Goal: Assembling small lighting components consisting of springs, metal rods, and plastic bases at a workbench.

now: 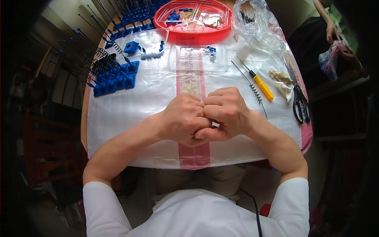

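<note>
My left hand (183,118) and my right hand (228,112) meet knuckle to knuckle above the middle of the table, both closed. A tiny dark curved bit shows by my right thumb tip. Whatever else the fingers pinch is hidden behind the fists. Right of my right hand lies a thin wire with a coiled spring section (254,90). Beside it rests a screwdriver (262,85) with a yellow and black handle. Beyond my hands is a shallow clear tray (179,63) with small blue and white pieces.
Blue blocks (118,81) holding upright springy wires crowd the left and far-left side. A clear tray (164,35) and a red oval tray (158,23) stand at the back. Black-handled scissors (299,104), crumpled cloth (282,81) and a plastic bag (256,35) lie right. Another person's hands (335,37) hold a bag.
</note>
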### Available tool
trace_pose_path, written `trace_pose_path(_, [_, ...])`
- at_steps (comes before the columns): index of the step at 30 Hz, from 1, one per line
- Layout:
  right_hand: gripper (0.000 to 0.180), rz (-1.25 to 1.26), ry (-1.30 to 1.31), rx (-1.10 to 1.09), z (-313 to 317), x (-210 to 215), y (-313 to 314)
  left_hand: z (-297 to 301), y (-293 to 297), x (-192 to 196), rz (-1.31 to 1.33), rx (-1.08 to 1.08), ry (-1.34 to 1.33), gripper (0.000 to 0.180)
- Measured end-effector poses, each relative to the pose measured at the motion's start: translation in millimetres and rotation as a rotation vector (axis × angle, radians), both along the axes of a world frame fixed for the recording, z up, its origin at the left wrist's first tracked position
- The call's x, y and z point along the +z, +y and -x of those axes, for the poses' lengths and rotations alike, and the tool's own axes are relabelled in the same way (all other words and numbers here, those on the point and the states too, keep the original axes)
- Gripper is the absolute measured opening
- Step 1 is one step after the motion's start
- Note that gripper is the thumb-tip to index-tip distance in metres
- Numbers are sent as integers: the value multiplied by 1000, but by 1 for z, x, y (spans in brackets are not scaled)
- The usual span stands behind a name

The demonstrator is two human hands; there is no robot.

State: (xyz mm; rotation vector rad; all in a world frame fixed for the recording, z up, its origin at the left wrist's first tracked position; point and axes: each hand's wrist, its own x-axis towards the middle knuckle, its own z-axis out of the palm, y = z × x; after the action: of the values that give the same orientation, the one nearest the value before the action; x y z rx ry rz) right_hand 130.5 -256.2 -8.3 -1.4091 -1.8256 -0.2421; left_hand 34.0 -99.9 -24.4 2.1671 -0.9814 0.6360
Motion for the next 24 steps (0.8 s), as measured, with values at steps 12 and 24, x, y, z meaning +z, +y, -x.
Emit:
trace_pose_path(12, [46, -45, 43, 1, 8, -7, 6, -4, 0, -14, 141, -117, -44, 21])
trace_pose_path(24, [43, -29, 129, 71, 15, -8, 9, 7, -1, -16, 173, -123, 4, 26])
